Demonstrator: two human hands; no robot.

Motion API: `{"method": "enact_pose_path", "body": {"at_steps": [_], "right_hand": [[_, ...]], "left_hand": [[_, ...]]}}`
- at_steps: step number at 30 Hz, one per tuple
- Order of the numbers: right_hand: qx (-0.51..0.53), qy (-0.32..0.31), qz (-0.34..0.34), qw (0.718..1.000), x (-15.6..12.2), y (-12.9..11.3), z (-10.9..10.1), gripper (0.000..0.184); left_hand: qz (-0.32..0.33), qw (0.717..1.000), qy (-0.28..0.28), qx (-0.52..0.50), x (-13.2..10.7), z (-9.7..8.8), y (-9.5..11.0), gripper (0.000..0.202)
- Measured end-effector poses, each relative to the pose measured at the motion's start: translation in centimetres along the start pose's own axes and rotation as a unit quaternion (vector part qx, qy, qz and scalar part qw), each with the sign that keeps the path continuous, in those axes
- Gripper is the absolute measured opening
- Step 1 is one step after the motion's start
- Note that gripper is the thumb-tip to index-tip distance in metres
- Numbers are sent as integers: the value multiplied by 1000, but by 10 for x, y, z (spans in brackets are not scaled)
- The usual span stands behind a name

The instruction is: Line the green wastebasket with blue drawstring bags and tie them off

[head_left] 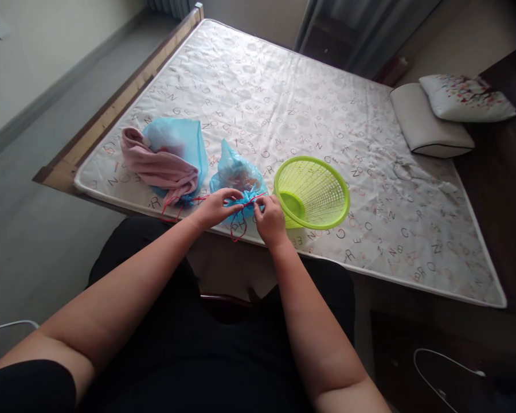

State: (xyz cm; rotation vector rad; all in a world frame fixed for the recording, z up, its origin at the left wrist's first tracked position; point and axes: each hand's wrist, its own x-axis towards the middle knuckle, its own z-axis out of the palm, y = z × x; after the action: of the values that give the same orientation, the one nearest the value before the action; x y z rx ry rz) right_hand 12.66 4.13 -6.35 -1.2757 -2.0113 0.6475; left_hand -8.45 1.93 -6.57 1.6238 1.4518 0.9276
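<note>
A small blue plastic bag (pixel 237 172) with a red drawstring (pixel 239 226) sits near the front edge of the mattress (pixel 284 97). My left hand (pixel 217 207) pinches the red drawstring at the bag's mouth. My right hand (pixel 270 221) grips the same string on the other side, fingers closed. Loops of the string hang down below both hands. A lime green plastic basket (pixel 322 189) lies on its side just right of my right hand.
A second blue bag (pixel 178 140) with a pink cloth (pixel 155 163) draped over it lies to the left. Two pillows (pixel 430 123) rest at the mattress's far right. A wooden bed frame edge (pixel 124 100) runs along the left. A white cable (pixel 442 373) lies on the floor.
</note>
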Motion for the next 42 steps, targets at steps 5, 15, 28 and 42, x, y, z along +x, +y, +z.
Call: {"method": "enact_pose_path", "body": {"at_steps": [5,15,28,42], "right_hand": [[35,-20,-16,999,0,-2,0,9],[-56,-39,-46,997,-2,-13,-4,17],[-56,-2,26,998,-1,-2,0,7],[17,-42,-19,999,1,-3,2,15]], "left_hand": [[61,997,-2,41,-1,2,-1,31],[73,995,4,61,0,4,0,29],[-9,996,-42,75,1,3,0,24],[42,998,-21,43,0,8,-3,36]]}}
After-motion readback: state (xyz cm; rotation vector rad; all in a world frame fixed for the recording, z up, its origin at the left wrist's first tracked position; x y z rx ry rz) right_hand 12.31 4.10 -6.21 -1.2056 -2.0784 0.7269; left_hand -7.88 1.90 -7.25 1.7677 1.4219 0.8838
